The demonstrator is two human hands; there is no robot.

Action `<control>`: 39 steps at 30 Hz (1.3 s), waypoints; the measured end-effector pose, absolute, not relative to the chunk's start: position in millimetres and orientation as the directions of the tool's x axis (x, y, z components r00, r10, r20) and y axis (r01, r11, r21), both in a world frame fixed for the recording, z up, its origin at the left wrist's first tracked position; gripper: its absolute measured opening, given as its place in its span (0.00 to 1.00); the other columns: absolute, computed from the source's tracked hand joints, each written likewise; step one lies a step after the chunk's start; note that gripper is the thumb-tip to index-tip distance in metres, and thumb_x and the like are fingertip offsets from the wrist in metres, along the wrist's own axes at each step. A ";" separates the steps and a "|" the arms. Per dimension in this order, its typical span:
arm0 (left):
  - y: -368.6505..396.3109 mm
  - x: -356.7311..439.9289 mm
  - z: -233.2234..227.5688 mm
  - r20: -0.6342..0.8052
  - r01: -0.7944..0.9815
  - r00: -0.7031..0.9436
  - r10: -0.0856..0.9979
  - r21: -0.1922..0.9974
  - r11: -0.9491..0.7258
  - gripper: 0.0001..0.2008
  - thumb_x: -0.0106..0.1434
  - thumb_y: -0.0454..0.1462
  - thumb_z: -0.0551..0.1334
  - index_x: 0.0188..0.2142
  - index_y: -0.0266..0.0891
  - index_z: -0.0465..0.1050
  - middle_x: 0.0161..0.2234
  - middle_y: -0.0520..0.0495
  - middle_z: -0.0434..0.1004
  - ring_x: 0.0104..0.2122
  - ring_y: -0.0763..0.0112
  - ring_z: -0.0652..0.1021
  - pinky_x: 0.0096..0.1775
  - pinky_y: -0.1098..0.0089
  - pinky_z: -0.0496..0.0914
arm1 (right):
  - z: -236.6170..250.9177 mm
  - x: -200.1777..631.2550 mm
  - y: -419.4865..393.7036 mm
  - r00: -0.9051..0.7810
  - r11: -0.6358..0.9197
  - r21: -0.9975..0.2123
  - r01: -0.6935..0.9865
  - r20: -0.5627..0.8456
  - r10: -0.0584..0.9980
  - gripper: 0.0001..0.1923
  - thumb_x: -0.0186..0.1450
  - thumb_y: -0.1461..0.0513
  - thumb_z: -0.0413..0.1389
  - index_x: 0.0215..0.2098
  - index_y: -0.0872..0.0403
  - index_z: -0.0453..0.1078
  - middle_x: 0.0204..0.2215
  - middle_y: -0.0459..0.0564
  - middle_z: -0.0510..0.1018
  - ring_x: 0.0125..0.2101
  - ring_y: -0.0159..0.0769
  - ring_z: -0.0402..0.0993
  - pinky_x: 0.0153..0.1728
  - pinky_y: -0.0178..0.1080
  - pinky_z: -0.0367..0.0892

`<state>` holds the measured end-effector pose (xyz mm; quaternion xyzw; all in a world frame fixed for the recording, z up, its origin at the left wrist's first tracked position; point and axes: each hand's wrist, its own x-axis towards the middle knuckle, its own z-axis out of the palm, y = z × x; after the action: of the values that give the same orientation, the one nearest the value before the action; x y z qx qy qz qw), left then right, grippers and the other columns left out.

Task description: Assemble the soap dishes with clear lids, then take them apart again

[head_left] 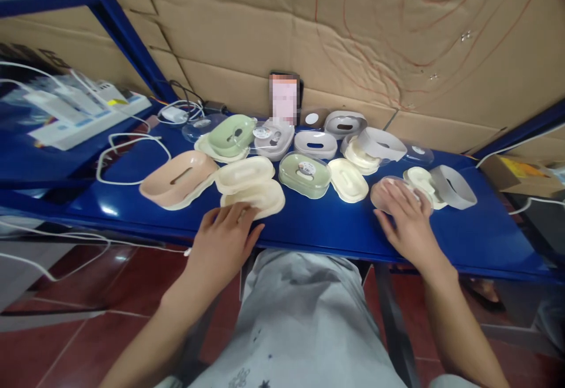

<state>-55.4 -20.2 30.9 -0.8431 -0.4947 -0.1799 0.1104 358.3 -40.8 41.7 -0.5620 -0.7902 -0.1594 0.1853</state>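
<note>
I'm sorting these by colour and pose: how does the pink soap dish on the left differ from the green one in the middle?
The pink soap dish is salmon-coloured; the green soap dish is pale green. The pink one lies tilted, its slotted face showing, with no lid; the green one sits flat under a clear lid with a round sticker. The pink one looks larger. Both are oval and rest on the blue shelf, and neither hand touches them.

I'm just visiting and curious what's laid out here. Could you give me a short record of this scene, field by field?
surface: glossy blue metal shelf
left hand: flat, fingers on a cream oval plastic tray
right hand: resting on a pink oval plastic dish
nearby: pink oval plastic soap box; green oval box with clear lid; grey oval plastic ring
backdrop: brown cardboard wall
far left: white power strip
</note>
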 end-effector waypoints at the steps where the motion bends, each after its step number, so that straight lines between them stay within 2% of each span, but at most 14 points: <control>1: -26.2 -53.6 31.0 0.401 0.859 0.467 0.788 0.004 -0.512 0.11 0.77 0.39 0.59 0.52 0.40 0.76 0.51 0.38 0.84 0.47 0.46 0.84 0.48 0.50 0.73 | 41.7 344.8 -35.6 -0.330 0.350 0.043 0.936 0.458 0.825 0.28 0.79 0.57 0.52 0.76 0.47 0.61 0.70 0.58 0.72 0.72 0.54 0.65 0.72 0.62 0.53; 4: -43.4 -42.0 32.6 0.390 0.793 0.540 0.745 0.061 -0.607 0.10 0.76 0.35 0.58 0.51 0.42 0.77 0.50 0.41 0.85 0.47 0.50 0.84 0.49 0.51 0.72 | 35.2 311.7 -24.2 -0.366 0.377 0.062 0.924 0.430 0.825 0.28 0.80 0.55 0.52 0.74 0.55 0.62 0.65 0.63 0.77 0.67 0.55 0.71 0.69 0.61 0.57; 6: -50.8 -32.2 33.2 0.387 0.730 0.595 0.705 0.106 -0.675 0.11 0.76 0.33 0.58 0.51 0.43 0.77 0.49 0.43 0.85 0.46 0.53 0.83 0.50 0.51 0.71 | 28.2 301.6 -21.9 -0.346 0.352 0.067 0.934 0.424 0.837 0.26 0.79 0.54 0.53 0.70 0.58 0.67 0.58 0.64 0.82 0.60 0.56 0.76 0.67 0.60 0.60; 8: -53.4 -23.5 32.3 0.393 0.671 0.635 0.665 0.148 -0.727 0.11 0.76 0.31 0.58 0.50 0.43 0.77 0.48 0.44 0.85 0.46 0.55 0.83 0.52 0.51 0.71 | 22.5 300.9 -26.2 -0.328 0.341 0.049 0.939 0.429 0.842 0.21 0.79 0.54 0.54 0.64 0.57 0.73 0.52 0.61 0.84 0.54 0.53 0.79 0.65 0.58 0.63; 10: -52.0 -17.3 29.4 0.420 0.635 0.642 0.641 0.177 -0.752 0.10 0.76 0.31 0.59 0.50 0.43 0.78 0.48 0.44 0.84 0.47 0.56 0.83 0.55 0.49 0.70 | 20.0 306.5 -37.2 -0.329 0.355 0.025 0.935 0.438 0.836 0.16 0.79 0.57 0.54 0.59 0.54 0.76 0.50 0.57 0.84 0.52 0.49 0.80 0.63 0.55 0.65; 13: -46.5 -12.9 23.3 0.453 0.623 0.622 0.638 0.208 -0.754 0.09 0.76 0.32 0.60 0.51 0.43 0.78 0.49 0.44 0.84 0.49 0.56 0.82 0.59 0.47 0.69 | 20.8 320.0 -60.9 -0.347 0.391 -0.017 0.920 0.425 0.836 0.13 0.78 0.61 0.55 0.59 0.51 0.76 0.52 0.55 0.84 0.53 0.47 0.79 0.61 0.54 0.67; 18: -40.4 -12.4 17.0 0.470 0.628 0.591 0.655 0.240 -0.740 0.08 0.77 0.34 0.61 0.51 0.43 0.77 0.49 0.44 0.84 0.49 0.58 0.82 0.58 0.50 0.71 | 19.9 339.4 -90.3 -0.307 0.385 -0.119 0.915 0.414 0.857 0.15 0.78 0.63 0.55 0.61 0.48 0.74 0.57 0.53 0.82 0.60 0.49 0.77 0.63 0.56 0.67; 24: -39.1 -20.1 19.5 0.498 0.697 0.536 0.682 0.196 -0.690 0.05 0.76 0.36 0.63 0.47 0.43 0.78 0.47 0.45 0.85 0.47 0.57 0.83 0.51 0.52 0.71 | 10.5 340.6 -90.6 -0.257 0.378 -0.195 0.905 0.458 0.851 0.13 0.75 0.57 0.60 0.57 0.47 0.75 0.54 0.53 0.83 0.61 0.53 0.77 0.61 0.57 0.70; 29: -36.7 -26.1 17.9 0.519 0.771 0.444 0.730 0.193 -0.606 0.04 0.75 0.35 0.64 0.47 0.42 0.77 0.47 0.43 0.84 0.47 0.55 0.83 0.49 0.53 0.72 | 7.7 329.6 -87.0 -0.283 0.433 -0.287 0.854 0.442 0.851 0.12 0.77 0.61 0.58 0.57 0.48 0.75 0.56 0.54 0.82 0.60 0.49 0.78 0.62 0.55 0.72; 34: -29.6 -45.4 22.8 0.550 0.811 0.381 0.743 0.187 -0.554 0.08 0.76 0.36 0.63 0.53 0.43 0.77 0.53 0.40 0.82 0.52 0.52 0.82 0.56 0.46 0.73 | 6.2 321.8 -84.8 -0.291 0.439 -0.280 0.854 0.444 0.848 0.16 0.77 0.62 0.55 0.61 0.47 0.74 0.61 0.54 0.80 0.65 0.51 0.74 0.65 0.59 0.71; 36: -20.2 -68.4 29.5 0.578 0.841 0.288 0.764 0.229 -0.490 0.11 0.77 0.40 0.63 0.56 0.44 0.76 0.55 0.40 0.81 0.56 0.51 0.81 0.56 0.46 0.74 | 5.0 320.9 -83.8 -0.298 0.450 -0.276 0.849 0.452 0.841 0.18 0.77 0.62 0.54 0.63 0.46 0.74 0.63 0.54 0.79 0.66 0.51 0.74 0.65 0.59 0.71; 39: 3.8 -116.6 36.2 0.630 0.910 0.032 0.776 0.304 -0.283 0.19 0.76 0.49 0.63 0.58 0.42 0.76 0.61 0.41 0.77 0.64 0.48 0.76 0.60 0.41 0.72 | 3.3 320.9 -82.5 -0.311 0.466 -0.282 0.839 0.455 0.835 0.18 0.77 0.62 0.55 0.63 0.46 0.74 0.62 0.54 0.80 0.65 0.51 0.75 0.65 0.60 0.71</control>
<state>-116.6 3.8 36.2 -0.7124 -0.5917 -0.3663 0.0910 320.9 -82.5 3.3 -0.5168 -0.8095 -0.0036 0.2786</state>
